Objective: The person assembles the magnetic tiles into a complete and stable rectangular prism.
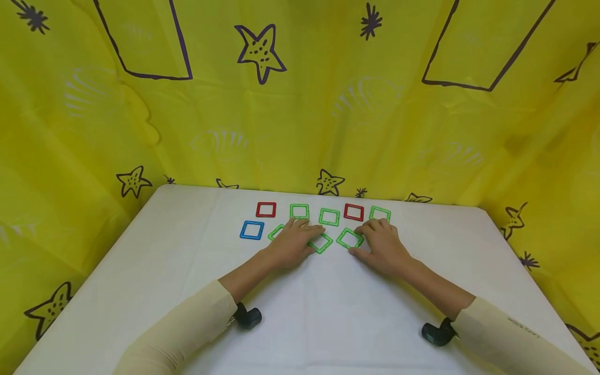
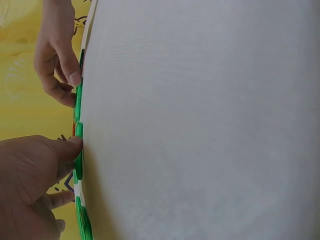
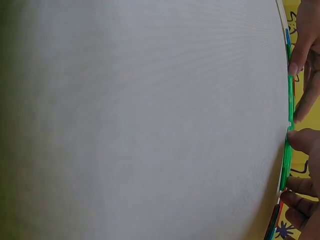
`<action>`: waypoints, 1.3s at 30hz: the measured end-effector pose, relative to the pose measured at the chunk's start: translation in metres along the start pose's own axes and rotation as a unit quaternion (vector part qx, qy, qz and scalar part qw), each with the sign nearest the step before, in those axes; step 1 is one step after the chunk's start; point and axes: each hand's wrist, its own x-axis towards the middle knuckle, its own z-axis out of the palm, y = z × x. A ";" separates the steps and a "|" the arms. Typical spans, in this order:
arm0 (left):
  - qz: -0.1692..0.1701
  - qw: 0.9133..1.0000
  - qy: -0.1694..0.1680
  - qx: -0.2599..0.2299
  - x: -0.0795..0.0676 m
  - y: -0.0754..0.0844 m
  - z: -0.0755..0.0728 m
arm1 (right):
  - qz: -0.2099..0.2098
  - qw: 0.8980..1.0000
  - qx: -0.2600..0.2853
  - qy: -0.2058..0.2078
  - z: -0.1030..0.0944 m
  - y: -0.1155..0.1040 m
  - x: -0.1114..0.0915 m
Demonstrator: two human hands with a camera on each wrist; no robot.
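Observation:
My left hand (image 1: 291, 245) pinches a green square frame tile (image 1: 326, 247) between thumb and forefinger, low on the white table. To its right, my right hand (image 1: 382, 249) has thumb and forefinger on opposite sides of another green square tile (image 1: 341, 234). The two tiles lie turned cornerwise, a small gap between them in the head view. Seen edge-on in the left wrist view, the left tile (image 2: 79, 160) lies flat under the thumb. The right wrist view shows the right tile (image 3: 286, 155) held likewise. Behind my left hand, a third green tile (image 1: 274, 232) is partly hidden.
A back row holds a red tile (image 1: 266, 203), a green tile (image 1: 299, 205), another green tile (image 1: 329, 210), a second red tile (image 1: 353, 205) and a partly covered green tile (image 1: 380, 209). A blue tile (image 1: 242, 229) lies left. Yellow curtain (image 1: 300, 114) surrounds the table (image 1: 319, 323).

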 end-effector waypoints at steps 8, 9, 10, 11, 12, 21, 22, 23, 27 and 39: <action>-0.022 0.999 0.014 0.028 -0.002 0.003 -0.001 | -0.009 1.000 0.003 0.001 0.002 -0.002 0.001; -0.026 0.999 0.014 0.032 -0.002 0.004 -0.001 | -0.012 1.000 0.004 0.002 0.002 -0.002 0.001; -0.030 0.999 0.014 0.035 -0.002 0.004 -0.001 | -0.016 1.000 0.004 0.003 0.003 -0.002 0.000; -0.033 0.999 0.015 0.037 -0.002 0.004 -0.001 | -0.019 1.000 0.005 0.004 0.003 -0.003 0.000; -0.036 0.998 0.014 0.040 -0.002 0.003 -0.001 | -0.021 1.000 0.005 0.006 0.004 -0.003 0.000; -0.047 0.998 0.021 0.048 -0.002 0.003 -0.001 | -0.037 0.999 0.010 0.009 0.006 -0.006 0.000; -0.046 0.997 0.024 0.050 -0.002 0.003 -0.001 | -0.039 0.999 0.012 0.008 0.006 -0.007 0.000; -0.045 0.997 0.026 0.052 -0.002 0.003 -0.002 | -0.041 0.999 0.013 0.007 0.006 -0.008 0.001; -0.048 0.997 0.031 0.060 -0.002 0.003 -0.003 | -0.051 0.999 0.019 0.004 0.005 -0.010 0.002; -0.054 0.996 0.038 0.062 -0.001 0.004 -0.002 | -0.070 0.997 0.039 -0.008 0.008 -0.014 0.005</action>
